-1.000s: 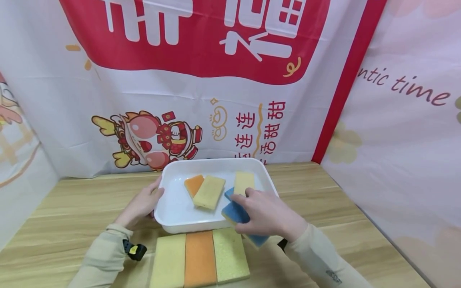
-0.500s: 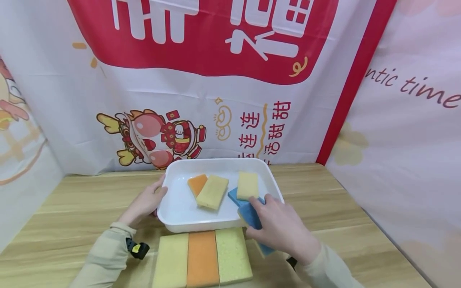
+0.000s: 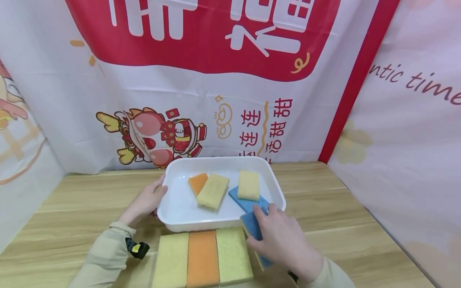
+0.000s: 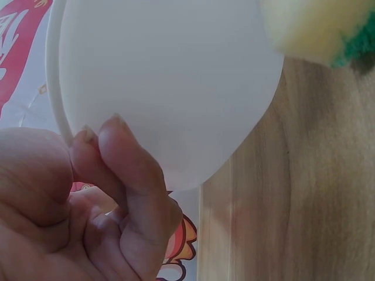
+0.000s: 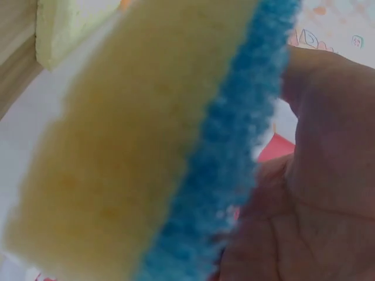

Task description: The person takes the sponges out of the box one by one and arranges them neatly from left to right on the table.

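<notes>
At lower right, the right hand (image 3: 284, 238) grips a blue-topped sponge (image 3: 251, 225) I fear could, this close, snag the tray (image 3: 187, 227) the left hand (image 3: 144, 202) holds.

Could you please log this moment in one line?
left hand: grips white rectangular tray; right hand: holds blue-and-yellow rectangular sponge; beside tray: yellow-orange-yellow sponge row
</notes>
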A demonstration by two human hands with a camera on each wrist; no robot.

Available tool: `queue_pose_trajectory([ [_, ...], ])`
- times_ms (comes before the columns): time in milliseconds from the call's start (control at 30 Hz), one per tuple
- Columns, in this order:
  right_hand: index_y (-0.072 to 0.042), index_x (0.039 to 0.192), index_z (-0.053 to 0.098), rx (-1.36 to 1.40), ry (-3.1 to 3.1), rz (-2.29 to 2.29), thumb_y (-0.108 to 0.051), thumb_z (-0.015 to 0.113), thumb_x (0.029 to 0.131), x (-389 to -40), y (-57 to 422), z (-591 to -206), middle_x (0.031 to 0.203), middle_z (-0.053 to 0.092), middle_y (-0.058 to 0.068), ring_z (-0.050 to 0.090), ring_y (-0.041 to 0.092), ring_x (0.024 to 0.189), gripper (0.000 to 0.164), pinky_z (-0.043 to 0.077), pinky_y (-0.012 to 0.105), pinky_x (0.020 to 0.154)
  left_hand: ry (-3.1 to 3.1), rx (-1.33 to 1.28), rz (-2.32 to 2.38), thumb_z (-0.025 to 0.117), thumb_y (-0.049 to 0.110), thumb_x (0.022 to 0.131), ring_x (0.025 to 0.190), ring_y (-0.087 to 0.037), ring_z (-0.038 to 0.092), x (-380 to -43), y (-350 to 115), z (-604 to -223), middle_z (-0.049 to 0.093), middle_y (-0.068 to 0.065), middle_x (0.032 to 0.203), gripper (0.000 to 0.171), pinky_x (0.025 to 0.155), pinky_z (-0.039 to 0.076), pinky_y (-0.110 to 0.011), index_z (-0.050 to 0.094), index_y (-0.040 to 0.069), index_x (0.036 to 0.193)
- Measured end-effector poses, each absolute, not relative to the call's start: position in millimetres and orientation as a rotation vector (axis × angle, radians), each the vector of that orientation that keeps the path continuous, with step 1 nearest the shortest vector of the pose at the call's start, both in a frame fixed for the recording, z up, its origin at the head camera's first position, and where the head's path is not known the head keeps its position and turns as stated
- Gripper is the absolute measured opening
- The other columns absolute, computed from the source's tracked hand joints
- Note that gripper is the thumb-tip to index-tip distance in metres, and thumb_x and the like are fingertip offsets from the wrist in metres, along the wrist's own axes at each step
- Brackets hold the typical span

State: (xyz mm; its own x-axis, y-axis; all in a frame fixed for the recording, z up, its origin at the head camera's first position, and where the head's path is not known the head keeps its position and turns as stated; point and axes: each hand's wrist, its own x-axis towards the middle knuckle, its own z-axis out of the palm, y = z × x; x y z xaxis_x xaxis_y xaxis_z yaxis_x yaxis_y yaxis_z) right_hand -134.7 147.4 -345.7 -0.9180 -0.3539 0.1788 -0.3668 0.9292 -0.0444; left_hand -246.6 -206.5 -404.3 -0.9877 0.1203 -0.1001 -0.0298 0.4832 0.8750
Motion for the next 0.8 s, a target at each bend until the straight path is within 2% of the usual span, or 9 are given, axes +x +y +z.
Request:
queue_pose_trajectory([
  [133,-0.004,0.128,0.061,0.493,-2.965,0.106,-0.049,0.071,0.078,-129.5,147.5,-346.0,0.088,0.054,0.012,0.049,0.019,0.064,0.068,0.047,0.036,0.049,2.566,0.072,1.530,0.037,0.033,0.108,0.058,-0.026,0.064,-247.5,-206.8,-404.7,0.056,-0.031,0.115,0.060,0.051,0.055,-0.043,0.010,0.021,0.159],
  [433,-0.004,0.128,0.061,0.397,-3.124,0.151,-0.051,0.073,0.078,-119.9,146.5,-351.7,0.105,0.057,0.019,0.054,0.025,0.077,0.069,0.054,0.047,0.062,2.580,0.069,1.510,0.038,0.029,0.108,0.052,-0.023,0.060,-249.1,-207.5,-405.1,0.060,-0.027,0.102,0.060,0.050,0.055,-0.045,0.009,0.020,0.159],
  [633,-0.002,0.128,0.060,0.355,-3.206,0.208,-0.046,0.074,0.076,-123.9,146.9,-362.3,0.101,0.055,0.018,0.051,0.024,0.074,0.069,0.051,0.043,0.058,2.597,0.073,1.489,0.038,0.028,0.108,0.048,-0.021,0.056,-249.0,-207.5,-404.4,0.061,-0.025,0.094,0.059,0.049,0.054,-0.043,0.010,0.017,0.159],
  [800,0.000,0.132,0.058,0.325,-3.228,0.240,-0.045,0.073,0.076,-127.8,147.1,-368.9,0.107,0.056,0.021,0.051,0.025,0.075,0.073,0.051,0.042,0.057,2.594,0.066,1.490,0.038,0.027,0.108,0.047,-0.021,0.056,-248.8,-207.2,-404.0,0.061,-0.025,0.094,0.059,0.049,0.054,-0.044,0.010,0.018,0.159],
])
